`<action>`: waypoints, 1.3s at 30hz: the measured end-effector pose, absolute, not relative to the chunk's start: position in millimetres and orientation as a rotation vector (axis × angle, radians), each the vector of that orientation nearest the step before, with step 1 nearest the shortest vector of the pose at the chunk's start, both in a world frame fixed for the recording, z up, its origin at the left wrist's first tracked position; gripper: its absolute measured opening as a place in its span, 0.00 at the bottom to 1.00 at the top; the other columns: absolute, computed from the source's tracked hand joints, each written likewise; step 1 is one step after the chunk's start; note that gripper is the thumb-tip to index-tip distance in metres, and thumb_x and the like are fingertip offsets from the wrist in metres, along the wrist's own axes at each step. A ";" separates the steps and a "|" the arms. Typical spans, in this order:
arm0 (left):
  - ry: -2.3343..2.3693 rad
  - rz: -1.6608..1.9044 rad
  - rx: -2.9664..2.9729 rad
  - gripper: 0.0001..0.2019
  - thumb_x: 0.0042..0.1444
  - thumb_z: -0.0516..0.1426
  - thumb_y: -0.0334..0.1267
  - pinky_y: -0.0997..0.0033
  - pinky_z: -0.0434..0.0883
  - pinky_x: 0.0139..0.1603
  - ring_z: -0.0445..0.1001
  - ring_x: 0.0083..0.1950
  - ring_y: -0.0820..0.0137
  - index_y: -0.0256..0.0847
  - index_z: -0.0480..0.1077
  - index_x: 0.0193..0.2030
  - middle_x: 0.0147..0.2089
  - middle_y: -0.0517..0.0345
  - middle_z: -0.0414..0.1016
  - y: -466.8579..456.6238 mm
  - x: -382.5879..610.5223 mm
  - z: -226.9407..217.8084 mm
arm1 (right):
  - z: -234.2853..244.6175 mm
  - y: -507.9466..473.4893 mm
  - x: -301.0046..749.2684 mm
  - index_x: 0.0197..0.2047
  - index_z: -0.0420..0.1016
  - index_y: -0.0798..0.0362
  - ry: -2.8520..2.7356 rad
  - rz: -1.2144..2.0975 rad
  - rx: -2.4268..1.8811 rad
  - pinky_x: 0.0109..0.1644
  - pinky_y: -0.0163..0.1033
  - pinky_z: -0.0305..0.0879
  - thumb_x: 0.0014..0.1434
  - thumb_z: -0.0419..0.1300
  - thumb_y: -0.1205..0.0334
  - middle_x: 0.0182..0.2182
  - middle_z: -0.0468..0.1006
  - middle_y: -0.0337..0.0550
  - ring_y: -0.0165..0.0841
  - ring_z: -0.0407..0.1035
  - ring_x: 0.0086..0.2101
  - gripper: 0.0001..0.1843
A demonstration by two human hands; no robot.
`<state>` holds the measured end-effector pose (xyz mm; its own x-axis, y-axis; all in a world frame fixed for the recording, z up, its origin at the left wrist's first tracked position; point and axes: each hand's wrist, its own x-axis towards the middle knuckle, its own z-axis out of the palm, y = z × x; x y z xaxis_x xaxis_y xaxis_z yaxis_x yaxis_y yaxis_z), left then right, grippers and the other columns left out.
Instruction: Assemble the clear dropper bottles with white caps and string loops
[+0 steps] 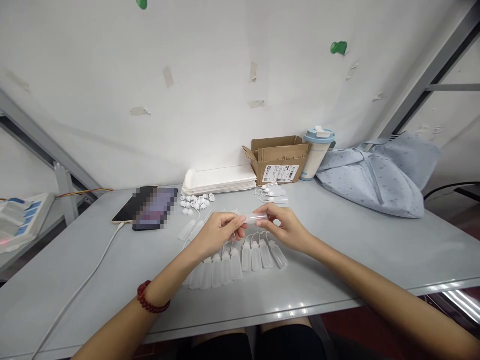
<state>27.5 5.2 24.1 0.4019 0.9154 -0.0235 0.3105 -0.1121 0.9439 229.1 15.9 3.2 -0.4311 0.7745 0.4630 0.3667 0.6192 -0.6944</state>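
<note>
Between my hands, above the grey table, lies a small translucent plastic bottle (256, 218) held sideways. The fingers of my left hand (224, 228) pinch its left end, and my right hand (280, 225) grips the right end with thumb and fingers. Below them, several similar bottles (216, 272) with thin looped tubes lie side by side in a row. Further left, a few more bottles (187, 230) are partly hidden by my left hand. Small white caps (195, 202) are heaped behind it.
At the back stand a stack of white paper envelopes or sheets (221, 180), an open cardboard box (281, 160) and a lidded cup (317, 155). Finished-looking bottles with white caps (273, 192) lie before the box. Two phones (153, 207) and a cable are left; a blue cloth bag (371, 180) is right.
</note>
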 end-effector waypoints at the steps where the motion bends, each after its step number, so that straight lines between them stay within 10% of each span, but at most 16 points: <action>1: 1.105 0.747 1.698 0.21 0.57 0.52 0.50 0.74 0.66 0.30 0.68 0.27 0.74 0.35 0.72 0.25 0.26 0.56 0.73 4.4 27.2 24.9 | 3.2 15.9 229.4 0.40 0.69 0.54 -2.037 0.669 -0.914 0.29 0.35 0.63 0.60 0.56 0.54 0.25 0.72 0.39 0.29 0.65 0.26 0.11; 39: 1.180 0.985 2.359 0.13 0.60 0.52 0.38 0.74 0.60 0.29 0.63 0.26 0.74 0.37 0.67 0.26 0.23 0.60 0.67 -4.6 33.8 15.0 | 8.3 13.8 226.4 0.35 0.72 0.56 -1.939 0.833 -1.013 0.29 0.33 0.56 0.62 0.50 0.52 0.28 0.73 0.42 0.29 0.62 0.27 0.17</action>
<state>33.8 -4.6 15.0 0.4196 0.7958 0.4366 0.5718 -0.6053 0.5538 226.4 13.8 8.3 -0.3787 0.8635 0.3330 0.3526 0.4673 -0.8107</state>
